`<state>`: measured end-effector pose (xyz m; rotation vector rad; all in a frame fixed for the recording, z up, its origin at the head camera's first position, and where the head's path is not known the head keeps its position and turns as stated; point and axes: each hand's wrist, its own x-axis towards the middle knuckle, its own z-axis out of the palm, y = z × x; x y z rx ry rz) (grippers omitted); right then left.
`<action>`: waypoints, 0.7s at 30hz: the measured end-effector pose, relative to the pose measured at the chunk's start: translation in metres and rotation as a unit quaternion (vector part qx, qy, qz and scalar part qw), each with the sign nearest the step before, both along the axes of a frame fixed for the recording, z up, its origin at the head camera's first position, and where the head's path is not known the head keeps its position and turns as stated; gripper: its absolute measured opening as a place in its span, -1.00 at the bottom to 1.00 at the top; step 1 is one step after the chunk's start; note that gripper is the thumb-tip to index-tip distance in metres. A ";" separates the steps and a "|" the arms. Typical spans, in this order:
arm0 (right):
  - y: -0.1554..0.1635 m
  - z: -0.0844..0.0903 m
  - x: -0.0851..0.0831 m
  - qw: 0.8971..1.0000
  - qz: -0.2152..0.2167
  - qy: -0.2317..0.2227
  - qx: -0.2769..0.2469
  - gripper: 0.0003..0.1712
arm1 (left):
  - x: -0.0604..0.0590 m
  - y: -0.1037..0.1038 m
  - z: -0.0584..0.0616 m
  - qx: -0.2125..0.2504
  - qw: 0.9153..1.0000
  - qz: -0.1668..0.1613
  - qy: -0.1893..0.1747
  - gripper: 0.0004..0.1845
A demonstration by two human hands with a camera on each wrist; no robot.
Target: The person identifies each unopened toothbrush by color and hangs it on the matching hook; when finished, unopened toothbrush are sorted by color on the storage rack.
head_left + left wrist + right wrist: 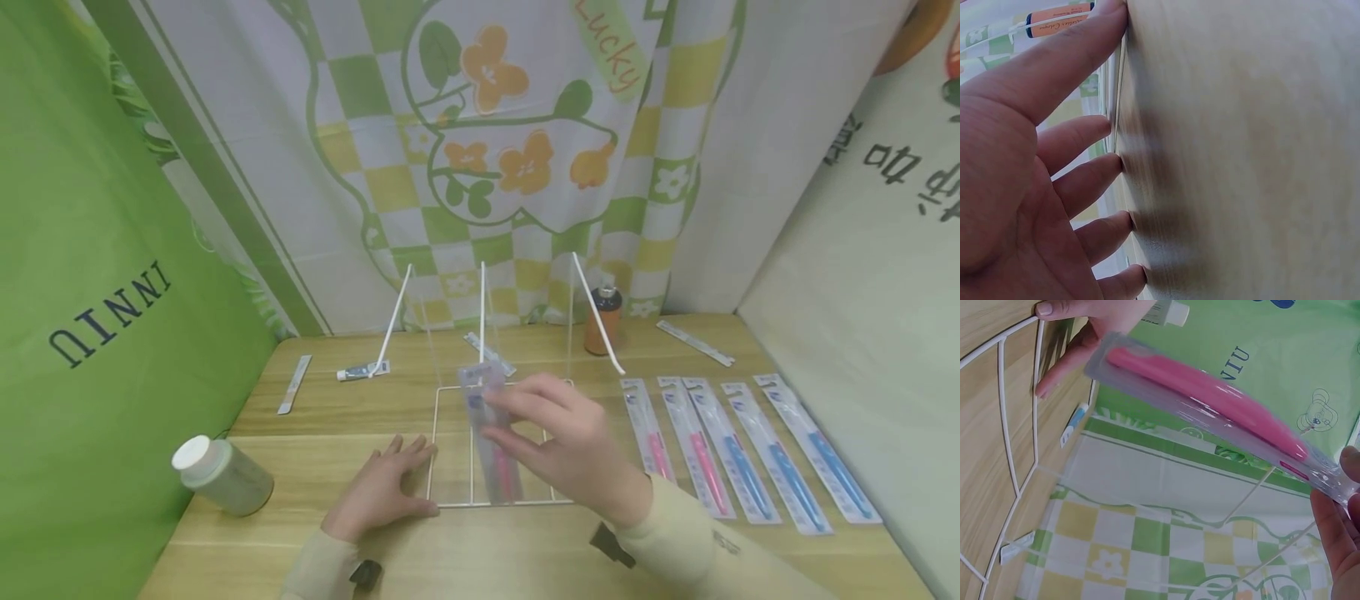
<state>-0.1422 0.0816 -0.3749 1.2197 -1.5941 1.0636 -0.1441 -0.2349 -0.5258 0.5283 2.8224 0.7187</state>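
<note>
My right hand (562, 425) pinches a packaged toothbrush (504, 479) near its upper end, above the base of a white wire rack (498, 505). Through the clear wrapper, a pink handle shows at the lower end; in the right wrist view the toothbrush (1210, 394) points away from the fingers (1332, 531). My left hand (382, 487) lies with spread fingers at the rack's front left corner, thumb at the front wire. Its fingertips meet the tabletop and wire in the left wrist view. Three white prongs (391, 321) rise from the rack, sloping.
Several packaged toothbrushes (705, 458), pink and blue, lie in a row at the right. A white-capped jar (236, 483) stands at the left. Farther back are a small tube (352, 373), slim packets (295, 385) and a dark pump bottle (603, 321). Curtains surround the table.
</note>
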 end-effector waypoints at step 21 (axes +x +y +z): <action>-0.010 -0.020 -0.057 0.992 -0.064 -0.113 0.003 -0.52 | -0.001 -0.001 -0.002 0.010 1.000 0.002 0.000 0.05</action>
